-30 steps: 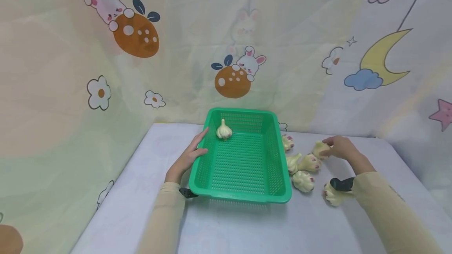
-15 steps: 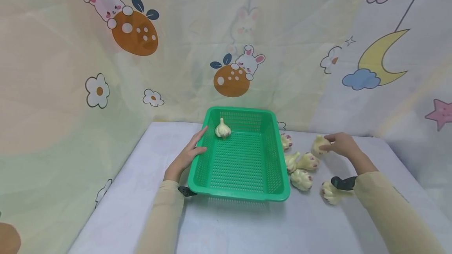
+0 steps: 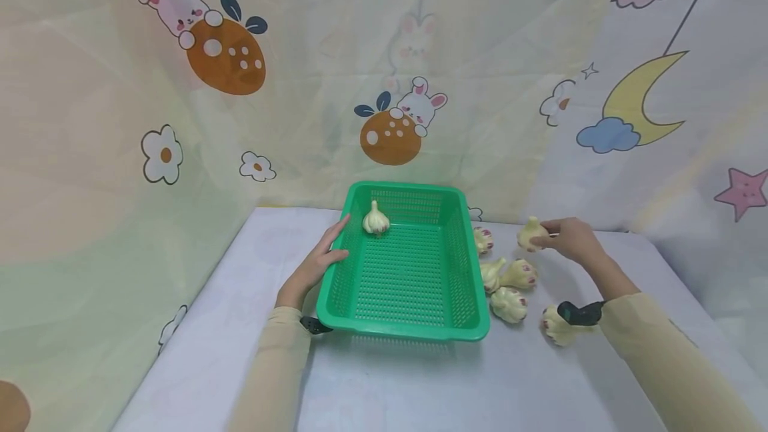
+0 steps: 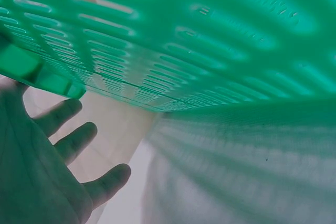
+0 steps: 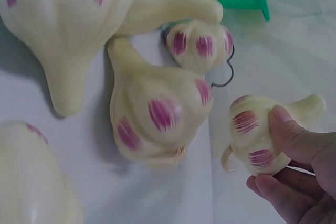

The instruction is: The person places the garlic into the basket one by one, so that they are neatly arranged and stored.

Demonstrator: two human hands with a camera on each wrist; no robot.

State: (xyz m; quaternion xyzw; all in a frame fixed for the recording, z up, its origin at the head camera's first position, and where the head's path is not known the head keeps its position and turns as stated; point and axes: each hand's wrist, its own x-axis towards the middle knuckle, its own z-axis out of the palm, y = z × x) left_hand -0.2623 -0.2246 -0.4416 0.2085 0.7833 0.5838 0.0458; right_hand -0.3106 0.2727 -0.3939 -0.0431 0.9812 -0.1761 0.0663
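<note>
While the printed curtain (image 3: 312, 119) fills the back and the white table (image 3: 384, 385) spreads out below it, the action is all over on the right! The green basket (image 3: 402, 331) holds its place, no real shift there. The left hand (image 3: 309, 275) hasn't budged either, at the basket's left side, fingers extended along it rather than clenched. Now the right hand (image 3: 573, 240), and here's the change: it has come up and across toward the basket, thumb and fingers pinching a garlic bulb (image 3: 530, 235). A second ago that bulb sat against its neighbour; now there's a gap, and it looks raised off the table, near the far edge, outside the basket's right side. That means, I'd judge, the pick is made and the hold looks good, stem end up. Five loose bulbs (image 3: 509, 305) remain on the table, four near the basket and one partly hidden by the right wrist. One upright bulb (image 3: 376, 220) stands inside, in the far left corner, just as it was.
</note>
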